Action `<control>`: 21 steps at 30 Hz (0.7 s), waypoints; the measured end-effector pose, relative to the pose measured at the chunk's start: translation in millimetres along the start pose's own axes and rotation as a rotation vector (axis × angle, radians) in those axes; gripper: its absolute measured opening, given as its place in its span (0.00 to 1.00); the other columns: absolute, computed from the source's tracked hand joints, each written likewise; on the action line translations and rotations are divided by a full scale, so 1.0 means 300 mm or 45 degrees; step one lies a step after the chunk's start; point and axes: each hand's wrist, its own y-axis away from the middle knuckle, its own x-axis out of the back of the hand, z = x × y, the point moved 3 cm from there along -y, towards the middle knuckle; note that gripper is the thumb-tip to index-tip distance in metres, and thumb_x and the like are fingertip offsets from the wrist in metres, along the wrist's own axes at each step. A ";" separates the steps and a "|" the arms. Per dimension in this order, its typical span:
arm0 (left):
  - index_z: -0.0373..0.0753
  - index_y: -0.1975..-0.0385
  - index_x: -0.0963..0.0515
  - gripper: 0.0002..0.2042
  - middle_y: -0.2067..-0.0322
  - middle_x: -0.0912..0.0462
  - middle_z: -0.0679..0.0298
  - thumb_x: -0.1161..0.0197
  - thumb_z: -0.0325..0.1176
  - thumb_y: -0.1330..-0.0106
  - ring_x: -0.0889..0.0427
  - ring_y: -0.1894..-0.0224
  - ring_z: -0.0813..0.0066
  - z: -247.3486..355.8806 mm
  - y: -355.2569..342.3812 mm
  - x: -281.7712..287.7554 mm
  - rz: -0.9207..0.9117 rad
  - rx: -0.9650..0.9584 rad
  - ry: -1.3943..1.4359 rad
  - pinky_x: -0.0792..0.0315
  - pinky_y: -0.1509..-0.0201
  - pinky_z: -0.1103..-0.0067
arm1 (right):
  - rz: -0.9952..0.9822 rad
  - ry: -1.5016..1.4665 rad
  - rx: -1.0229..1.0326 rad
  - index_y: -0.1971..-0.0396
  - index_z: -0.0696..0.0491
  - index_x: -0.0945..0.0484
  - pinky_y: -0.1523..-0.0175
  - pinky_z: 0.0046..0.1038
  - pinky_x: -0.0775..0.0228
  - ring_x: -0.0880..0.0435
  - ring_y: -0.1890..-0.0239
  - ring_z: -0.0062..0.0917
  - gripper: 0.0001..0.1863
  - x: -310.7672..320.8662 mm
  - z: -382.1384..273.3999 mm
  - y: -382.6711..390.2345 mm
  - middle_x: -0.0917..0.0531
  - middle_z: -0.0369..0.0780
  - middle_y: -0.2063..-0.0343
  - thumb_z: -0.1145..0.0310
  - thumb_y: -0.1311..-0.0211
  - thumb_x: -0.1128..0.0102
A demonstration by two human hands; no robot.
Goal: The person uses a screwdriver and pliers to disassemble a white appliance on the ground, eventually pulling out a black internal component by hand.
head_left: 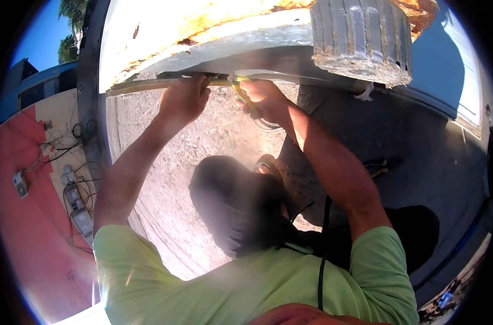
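My left hand (185, 101) is raised to the underside of a white, rust-stained metal body (219, 27). Its fingers are closed at the dark lower edge, and what they grip is hidden there. Just to the right, my right hand (267, 101) is wrapped round yellow-handled pliers (241, 91). Their head points up against the same edge, close to the left fingertips, and the jaws are too small to make out. Both arms are stretched forward and bent slightly inward.
A ribbed grey cylinder (362, 43) hangs at the upper right, above the right forearm. Another yellow-handled tool (380, 169) lies on the shaded ground. Boxes with loose cables (77, 203) are on the red and cream wall at left. A black cord (325, 238) runs down my front.
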 end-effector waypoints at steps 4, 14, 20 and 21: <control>0.42 0.51 0.23 0.13 0.61 0.15 0.52 0.40 0.39 0.31 0.16 0.57 0.49 0.010 0.069 -0.042 0.160 0.095 0.154 0.24 0.53 0.57 | -0.062 -0.079 -0.024 0.46 0.59 0.29 0.78 0.24 0.29 0.15 0.65 0.29 0.18 0.014 0.018 -0.029 0.24 0.44 0.57 0.61 0.25 0.47; 0.41 0.51 0.19 0.15 0.60 0.14 0.51 0.34 0.37 0.35 0.15 0.56 0.50 -0.017 -0.027 0.032 0.054 -0.102 0.055 0.22 0.51 0.61 | -0.088 0.012 -0.063 0.44 0.65 0.30 0.82 0.24 0.34 0.13 0.61 0.30 0.22 0.016 0.000 -0.029 0.22 0.46 0.54 0.60 0.25 0.48; 0.34 0.58 0.18 0.12 0.61 0.15 0.47 0.35 0.35 0.36 0.14 0.56 0.47 -0.011 -0.067 0.047 -0.073 -0.145 -0.137 0.21 0.51 0.60 | -0.016 0.125 -0.086 0.45 0.63 0.29 0.83 0.23 0.39 0.12 0.61 0.29 0.21 -0.003 -0.033 0.014 0.22 0.43 0.59 0.60 0.24 0.49; 0.33 0.59 0.18 0.11 0.62 0.15 0.46 0.36 0.34 0.36 0.14 0.57 0.46 0.013 -0.079 0.055 -0.112 -0.126 -0.240 0.21 0.52 0.60 | -0.024 0.148 -0.093 0.45 0.63 0.29 0.82 0.23 0.38 0.12 0.61 0.29 0.21 0.000 -0.039 0.015 0.22 0.42 0.60 0.60 0.25 0.49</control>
